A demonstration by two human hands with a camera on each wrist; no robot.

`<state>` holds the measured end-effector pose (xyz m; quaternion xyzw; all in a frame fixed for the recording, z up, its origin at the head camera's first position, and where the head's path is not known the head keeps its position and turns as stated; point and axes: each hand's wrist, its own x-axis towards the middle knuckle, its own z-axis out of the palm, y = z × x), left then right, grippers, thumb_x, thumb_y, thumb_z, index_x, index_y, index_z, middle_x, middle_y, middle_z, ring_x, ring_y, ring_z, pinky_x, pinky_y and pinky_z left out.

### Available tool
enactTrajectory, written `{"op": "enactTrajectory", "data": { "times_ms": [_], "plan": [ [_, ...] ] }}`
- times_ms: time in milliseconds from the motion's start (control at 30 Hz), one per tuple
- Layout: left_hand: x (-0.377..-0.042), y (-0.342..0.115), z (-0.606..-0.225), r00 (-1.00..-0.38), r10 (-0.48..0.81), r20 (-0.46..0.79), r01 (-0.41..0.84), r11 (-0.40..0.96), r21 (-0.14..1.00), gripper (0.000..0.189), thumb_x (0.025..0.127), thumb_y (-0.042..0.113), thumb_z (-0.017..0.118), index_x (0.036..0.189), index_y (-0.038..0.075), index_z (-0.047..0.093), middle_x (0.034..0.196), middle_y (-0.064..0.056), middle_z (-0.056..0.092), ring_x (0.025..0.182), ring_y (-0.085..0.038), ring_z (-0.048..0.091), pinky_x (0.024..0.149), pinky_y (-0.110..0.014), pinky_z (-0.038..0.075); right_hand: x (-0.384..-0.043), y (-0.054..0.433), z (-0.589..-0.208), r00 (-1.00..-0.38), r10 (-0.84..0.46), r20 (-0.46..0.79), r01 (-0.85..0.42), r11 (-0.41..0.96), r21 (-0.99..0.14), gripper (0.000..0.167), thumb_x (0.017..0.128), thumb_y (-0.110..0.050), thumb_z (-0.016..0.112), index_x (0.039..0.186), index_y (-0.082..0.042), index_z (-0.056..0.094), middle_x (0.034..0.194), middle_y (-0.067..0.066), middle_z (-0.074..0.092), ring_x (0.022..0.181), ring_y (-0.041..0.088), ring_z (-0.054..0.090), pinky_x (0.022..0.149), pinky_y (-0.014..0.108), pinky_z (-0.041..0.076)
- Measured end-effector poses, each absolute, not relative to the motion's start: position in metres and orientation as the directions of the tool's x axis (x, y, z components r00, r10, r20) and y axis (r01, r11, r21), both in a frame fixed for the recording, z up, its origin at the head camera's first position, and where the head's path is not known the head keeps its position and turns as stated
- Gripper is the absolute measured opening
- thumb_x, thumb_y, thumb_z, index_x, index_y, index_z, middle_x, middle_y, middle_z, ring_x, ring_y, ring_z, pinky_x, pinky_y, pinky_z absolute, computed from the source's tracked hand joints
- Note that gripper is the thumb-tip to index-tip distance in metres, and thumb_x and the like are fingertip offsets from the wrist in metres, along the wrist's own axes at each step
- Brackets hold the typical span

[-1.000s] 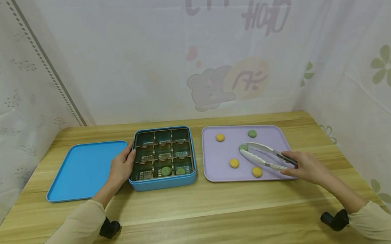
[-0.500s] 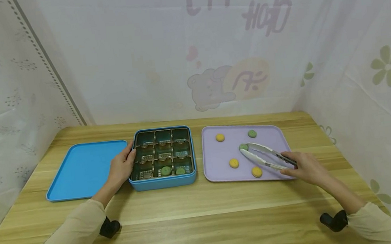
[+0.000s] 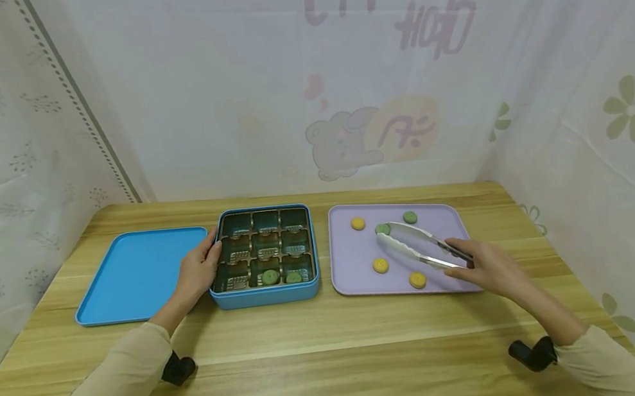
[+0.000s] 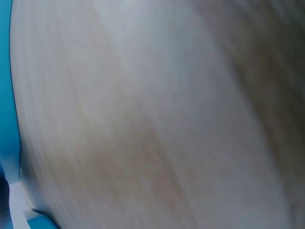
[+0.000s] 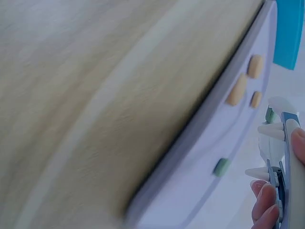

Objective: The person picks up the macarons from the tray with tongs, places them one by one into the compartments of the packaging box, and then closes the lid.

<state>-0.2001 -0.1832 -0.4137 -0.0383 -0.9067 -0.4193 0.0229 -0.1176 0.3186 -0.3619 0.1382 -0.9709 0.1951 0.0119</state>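
My right hand (image 3: 488, 265) holds a pair of metal tongs (image 3: 416, 253). Between the tong tips is a small round green cake (image 3: 383, 230), held above the lilac tray (image 3: 352, 284); the right wrist view shows the same green cake (image 5: 270, 115) at the tips. Another green cake (image 3: 410, 217) and several yellow cakes (image 3: 380, 265) lie on that tray. My left hand (image 3: 197, 272) grips the left wall of a blue box (image 3: 266, 297), thumb at its rim. A divided insert fills the box. Two green cakes (image 3: 270, 277) sit in its front row, in the middle and right compartments.
A flat blue lid (image 3: 134, 275) lies left of the box, partly behind my left forearm. The wooden table (image 3: 336, 377) runs back to a printed cloth (image 3: 215, 105), with more cloth at both sides. The left wrist view shows mostly blurred wood.
The tongs have lifted the green cake and carried it a little to the left and away from me, the right hand moving along. My left hand and the box stay in place.
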Motion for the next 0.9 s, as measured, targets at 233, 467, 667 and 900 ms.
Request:
{"op": "enactTrajectory", "data": {
  "times_ms": [233, 467, 667, 900],
  "plan": [
    [-0.2, -0.184, -0.415, -0.995, 0.049, 0.081, 0.094, 0.643, 0.76, 0.051, 0.104, 0.026, 0.033, 0.149, 0.006, 0.023, 0.146, -0.024, 0.032, 0.133, -0.042, 0.033, 0.104, -0.056, 0.033, -0.123, 0.295, -0.352, -0.947, -0.306, 0.096, -0.319, 0.862, -0.395, 0.058, 0.082, -0.023, 0.075, 0.128, 0.006, 0.054, 0.068, 0.0, 0.05, 0.052, 0.004, 0.036, 0.044, 0.021, 0.031],
    [-0.2, -0.183, -0.416, -0.995, 0.051, 0.087, 0.1, 0.644, 0.758, 0.05, 0.105, 0.026, 0.033, 0.15, 0.006, 0.023, 0.143, -0.027, 0.037, 0.126, -0.044, 0.041, 0.1, -0.055, 0.038, -0.132, 0.271, -0.347, -0.932, -0.338, 0.131, -0.361, 0.842, -0.4, 0.059, 0.079, -0.02, 0.077, 0.128, 0.005, 0.055, 0.074, 0.005, 0.056, 0.054, 0.006, 0.04, 0.045, 0.02, 0.034],
    [-0.2, -0.181, -0.416, -0.995, 0.051, 0.085, 0.098, 0.642, 0.76, 0.051, 0.105, 0.027, 0.031, 0.15, 0.006, 0.022, 0.12, -0.031, 0.053, 0.092, -0.043, 0.052, 0.08, -0.046, 0.04, -0.138, 0.25, -0.344, -0.913, -0.372, 0.165, -0.406, 0.811, -0.421, 0.056, 0.077, -0.018, 0.079, 0.125, 0.003, 0.059, 0.073, 0.003, 0.056, 0.055, 0.006, 0.041, 0.046, 0.02, 0.037],
    [-0.2, -0.183, -0.414, -0.996, 0.052, 0.074, 0.09, 0.634, 0.768, 0.051, 0.104, 0.027, 0.032, 0.15, 0.006, 0.022, 0.147, -0.024, 0.031, 0.132, -0.041, 0.035, 0.1, -0.054, 0.038, -0.147, 0.225, -0.341, -0.887, -0.44, 0.142, -0.457, 0.79, -0.409, 0.058, 0.077, -0.02, 0.079, 0.126, 0.003, 0.058, 0.074, 0.002, 0.059, 0.057, 0.005, 0.042, 0.049, 0.02, 0.037]
  ]
}}
